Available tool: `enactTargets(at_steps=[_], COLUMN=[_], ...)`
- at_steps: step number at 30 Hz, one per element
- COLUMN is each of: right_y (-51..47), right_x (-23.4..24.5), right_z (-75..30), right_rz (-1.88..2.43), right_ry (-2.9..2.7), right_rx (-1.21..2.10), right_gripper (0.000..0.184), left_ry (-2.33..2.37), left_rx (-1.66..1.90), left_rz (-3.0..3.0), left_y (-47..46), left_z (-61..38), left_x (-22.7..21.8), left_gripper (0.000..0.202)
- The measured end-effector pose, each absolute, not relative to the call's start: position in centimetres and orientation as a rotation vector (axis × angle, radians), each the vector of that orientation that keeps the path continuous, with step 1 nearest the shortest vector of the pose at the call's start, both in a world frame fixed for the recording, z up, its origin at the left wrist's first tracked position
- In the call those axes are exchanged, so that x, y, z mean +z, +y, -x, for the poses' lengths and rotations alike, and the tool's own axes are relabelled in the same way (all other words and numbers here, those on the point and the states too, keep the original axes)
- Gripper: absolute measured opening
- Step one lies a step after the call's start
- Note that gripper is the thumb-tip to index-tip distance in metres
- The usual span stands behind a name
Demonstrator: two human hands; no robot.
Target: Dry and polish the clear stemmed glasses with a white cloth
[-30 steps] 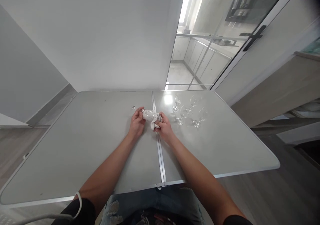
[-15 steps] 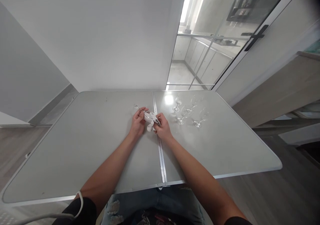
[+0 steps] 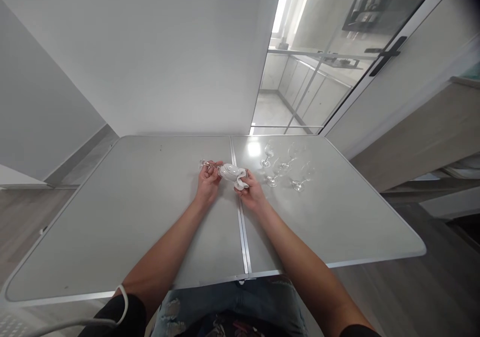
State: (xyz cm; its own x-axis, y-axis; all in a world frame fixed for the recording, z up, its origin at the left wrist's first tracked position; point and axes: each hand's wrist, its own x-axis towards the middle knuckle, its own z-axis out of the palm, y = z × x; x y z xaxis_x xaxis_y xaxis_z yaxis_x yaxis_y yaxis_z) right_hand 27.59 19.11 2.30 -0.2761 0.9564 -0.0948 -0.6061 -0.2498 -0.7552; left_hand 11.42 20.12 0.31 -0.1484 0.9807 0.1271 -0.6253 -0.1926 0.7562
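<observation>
A clear wine glass lies sideways in my hands above the middle of the table, its foot pointing left and its bowl right. My left hand is closed around the stem. At the rim end, my right hand grips a white cloth that covers the glass's mouth; part of the cloth seems to be inside the bowl. Some fingertips of the right hand are hidden by the cloth. Several other clear wine glasses stand to the right, among them a near one and a far one.
The pale table has a metal seam running front to back under my hands. A white wall meets its far edge. Behind the right part is a glazed sliding door; shelves stand further right.
The cloth and my right hand have shifted slightly right and upward, uncovering more of the glass's bowl. My left hand still holds the stem in nearly the same spot.
</observation>
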Motion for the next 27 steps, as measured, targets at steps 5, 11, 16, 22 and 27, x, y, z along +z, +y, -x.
enactTargets(at_steps=[5, 11, 16, 22, 27], right_y=[18.3, 18.4, 19.2, 18.8, 18.5], right_x=[2.8, 3.0, 3.1, 3.7, 3.2], right_z=[-27.3, -27.4, -28.0, -28.0, -27.7], right_rz=[0.906, 0.872, 0.73, 0.804, 0.937], right_ry=[-1.156, -0.952, -0.629, -0.909, -1.168], right_rx=[1.253, 1.447, 1.43, 1.348, 1.196], right_gripper=[0.028, 0.03, 0.035, 0.03, 0.019], left_ry=[0.729, 0.734, 0.663, 0.702, 0.693], left_rx=[1.683, 1.625, 1.663, 1.775, 1.644], left_rz=[-0.684, -0.68, -0.629, -0.619, -0.749], left_y=[20.3, 20.4, 20.3, 20.5, 20.0], left_z=[-11.3, -11.2, -10.9, -11.0, -12.0], left_x=[0.1, -0.2, -0.1, -0.2, -0.2], left_gripper=[0.037, 0.034, 0.032, 0.036, 0.036])
